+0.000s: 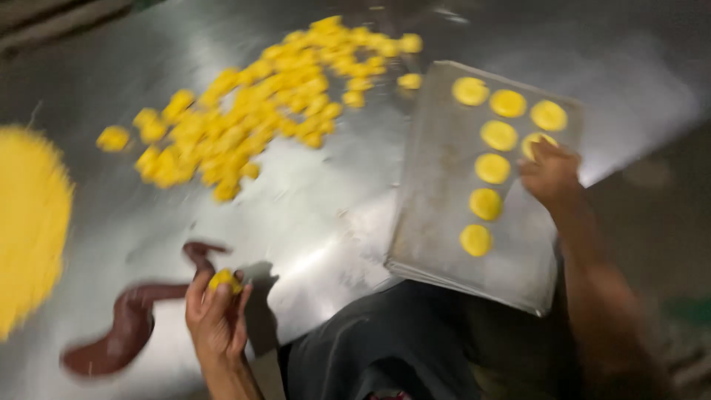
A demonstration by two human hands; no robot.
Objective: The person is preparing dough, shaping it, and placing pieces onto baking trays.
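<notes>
A loose heap of yellow dough pieces [259, 104] lies on the steel table [326, 215]. A big yellow mass [26, 222] sits at the left edge, blurred. A brown curved tool [129, 326] lies near the front.

No packages, labels, signs or screens show anywhere in this view.
</notes>
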